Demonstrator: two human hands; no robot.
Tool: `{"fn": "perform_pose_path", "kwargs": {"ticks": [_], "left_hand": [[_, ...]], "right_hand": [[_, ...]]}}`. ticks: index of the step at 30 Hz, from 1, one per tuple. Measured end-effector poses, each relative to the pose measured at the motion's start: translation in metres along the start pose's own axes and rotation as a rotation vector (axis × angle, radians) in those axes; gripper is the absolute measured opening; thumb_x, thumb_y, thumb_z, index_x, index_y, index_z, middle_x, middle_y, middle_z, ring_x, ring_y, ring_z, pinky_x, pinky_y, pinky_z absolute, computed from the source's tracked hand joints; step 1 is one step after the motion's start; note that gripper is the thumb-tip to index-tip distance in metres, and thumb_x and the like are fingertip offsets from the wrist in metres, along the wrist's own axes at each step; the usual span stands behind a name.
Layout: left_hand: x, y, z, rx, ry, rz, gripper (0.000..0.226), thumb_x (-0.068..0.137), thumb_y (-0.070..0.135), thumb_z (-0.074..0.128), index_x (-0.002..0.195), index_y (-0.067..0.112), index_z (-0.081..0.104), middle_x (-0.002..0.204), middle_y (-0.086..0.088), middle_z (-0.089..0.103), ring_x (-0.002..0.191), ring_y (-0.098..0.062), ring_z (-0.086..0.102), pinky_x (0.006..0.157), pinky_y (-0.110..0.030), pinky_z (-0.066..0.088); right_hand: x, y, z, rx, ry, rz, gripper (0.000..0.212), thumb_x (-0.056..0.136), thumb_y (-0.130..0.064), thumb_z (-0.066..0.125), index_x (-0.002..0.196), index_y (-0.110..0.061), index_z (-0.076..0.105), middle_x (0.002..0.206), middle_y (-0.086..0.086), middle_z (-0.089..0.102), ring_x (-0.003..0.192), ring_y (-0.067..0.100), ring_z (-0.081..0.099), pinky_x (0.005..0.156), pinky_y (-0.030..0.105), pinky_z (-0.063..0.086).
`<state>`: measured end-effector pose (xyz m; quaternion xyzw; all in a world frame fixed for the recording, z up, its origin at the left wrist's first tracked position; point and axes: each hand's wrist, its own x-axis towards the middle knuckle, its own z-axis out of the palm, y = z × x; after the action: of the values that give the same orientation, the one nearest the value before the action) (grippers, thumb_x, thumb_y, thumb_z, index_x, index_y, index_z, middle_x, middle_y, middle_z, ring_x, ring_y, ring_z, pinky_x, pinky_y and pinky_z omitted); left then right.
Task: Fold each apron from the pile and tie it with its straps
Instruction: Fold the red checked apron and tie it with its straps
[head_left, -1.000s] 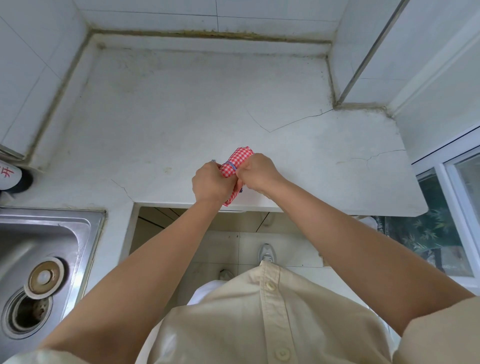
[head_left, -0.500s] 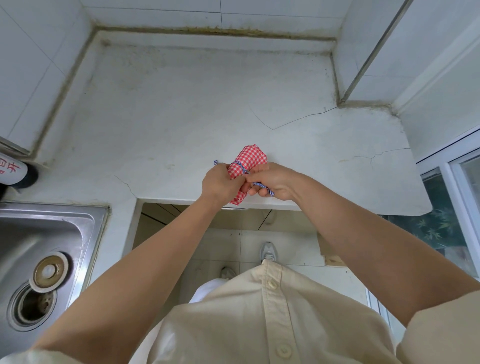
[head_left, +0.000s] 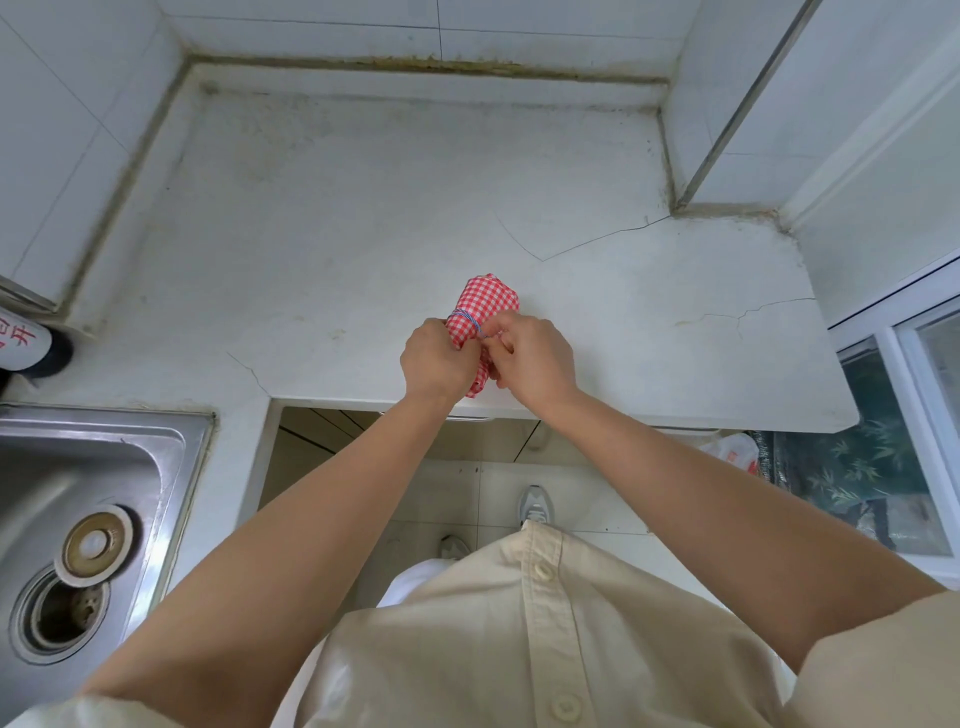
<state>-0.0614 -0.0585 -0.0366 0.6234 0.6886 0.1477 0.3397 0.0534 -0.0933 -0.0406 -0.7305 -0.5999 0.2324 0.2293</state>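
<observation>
Steel sink (head_left: 104, 431) beside cracked white counter (head_left: 363, 234); I'm watching left hand (head_left: 439, 359) gripping the rolled gingham apron (head_left: 487, 301), right hand (head_left: 534, 358) pinching its blue strap (head_left: 466, 315).

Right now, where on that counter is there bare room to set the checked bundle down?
The countertop is bare from the apron bundle back to the tiled wall, left toward the bottle, and right toward the window. It is crowded at the front edge, where the left hand and right hand grip the bundle.
</observation>
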Motion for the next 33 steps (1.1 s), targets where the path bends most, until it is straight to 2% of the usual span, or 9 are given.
{"fn": "perform_pose_path", "kwargs": {"ticks": [3,7,9,11,15,19,25,29,33], "left_hand": [[0.004,-0.002,-0.004,0.022,0.015,-0.038,0.031,0.093,0.026,0.057,0.111,0.001,0.062,0.103,-0.015,0.067,0.093,-0.030,0.065,0.074,-0.035,0.052],[0.004,-0.009,-0.006,0.061,0.016,-0.006,0.035,0.093,0.027,0.055,0.118,0.004,0.059,0.109,-0.013,0.066,0.098,-0.029,0.064,0.074,-0.033,0.050],[0.003,-0.016,-0.006,0.076,0.006,0.007,0.035,0.093,0.027,0.054,0.120,0.004,0.058,0.110,-0.013,0.065,0.099,-0.029,0.064,0.076,-0.033,0.050],[0.000,-0.021,-0.005,0.087,0.000,0.016,0.036,0.094,0.027,0.054,0.122,0.004,0.057,0.113,-0.013,0.065,0.101,-0.029,0.064,0.080,-0.035,0.052],[-0.007,-0.020,0.000,0.097,0.028,0.115,0.035,0.092,0.021,0.056,0.121,0.002,0.057,0.110,-0.014,0.064,0.099,-0.029,0.062,0.077,-0.034,0.049],[-0.013,-0.018,0.003,0.099,0.054,0.164,0.037,0.092,0.020,0.057,0.124,0.001,0.055,0.114,-0.015,0.061,0.101,-0.029,0.059,0.076,-0.030,0.042],[-0.011,-0.023,0.003,0.092,0.042,0.145,0.039,0.093,0.026,0.058,0.125,0.003,0.054,0.114,-0.014,0.061,0.102,-0.029,0.061,0.078,-0.032,0.046],[-0.010,-0.023,0.003,0.096,0.038,0.158,0.038,0.093,0.024,0.058,0.124,0.003,0.054,0.113,-0.014,0.061,0.100,-0.028,0.060,0.078,-0.031,0.046],[-0.007,-0.026,0.003,0.144,0.030,0.160,0.033,0.091,0.022,0.057,0.117,0.001,0.056,0.109,-0.016,0.061,0.096,-0.031,0.061,0.080,-0.038,0.051]], "right_hand": [[-0.002,0.001,0.009,-0.168,-0.088,-0.047,0.037,0.099,-0.023,0.044,0.136,-0.021,0.048,0.090,0.007,0.072,0.082,0.028,0.066,0.070,0.036,0.052],[0.005,0.011,0.005,0.310,-0.121,0.182,0.051,0.101,-0.020,0.044,0.150,-0.014,0.031,0.097,0.006,0.069,0.073,0.020,0.064,0.080,0.035,0.052],[0.007,0.016,-0.006,0.564,-0.082,0.309,0.042,0.101,-0.018,0.047,0.142,-0.010,0.046,0.096,0.004,0.062,0.070,0.015,0.056,0.076,0.031,0.050],[0.006,0.020,-0.012,0.718,-0.123,0.397,0.030,0.100,-0.020,0.051,0.122,-0.003,0.062,0.086,0.003,0.060,0.061,0.012,0.051,0.063,0.024,0.049],[0.004,0.013,-0.005,0.905,-0.267,0.520,0.033,0.096,-0.033,0.061,0.108,-0.002,0.065,0.082,0.006,0.066,0.057,0.012,0.056,0.056,0.022,0.050],[0.009,0.008,0.003,0.876,-0.148,0.571,0.021,0.090,-0.023,0.070,0.093,-0.002,0.069,0.076,0.006,0.064,0.057,0.010,0.055,0.056,0.020,0.049],[0.010,0.011,0.002,0.375,-0.100,0.145,0.010,0.084,-0.015,0.075,0.091,-0.009,0.073,0.085,-0.008,0.059,0.070,0.000,0.050,0.069,0.017,0.040],[0.013,0.010,0.000,0.203,-0.176,0.067,0.008,0.094,-0.013,0.061,0.091,-0.009,0.068,0.087,-0.006,0.051,0.072,0.007,0.048,0.075,0.023,0.037],[0.013,-0.001,-0.005,0.377,-0.263,0.163,0.018,0.101,-0.010,0.041,0.085,-0.015,0.047,0.078,0.000,0.059,0.054,0.012,0.049,0.055,0.025,0.043]]}}
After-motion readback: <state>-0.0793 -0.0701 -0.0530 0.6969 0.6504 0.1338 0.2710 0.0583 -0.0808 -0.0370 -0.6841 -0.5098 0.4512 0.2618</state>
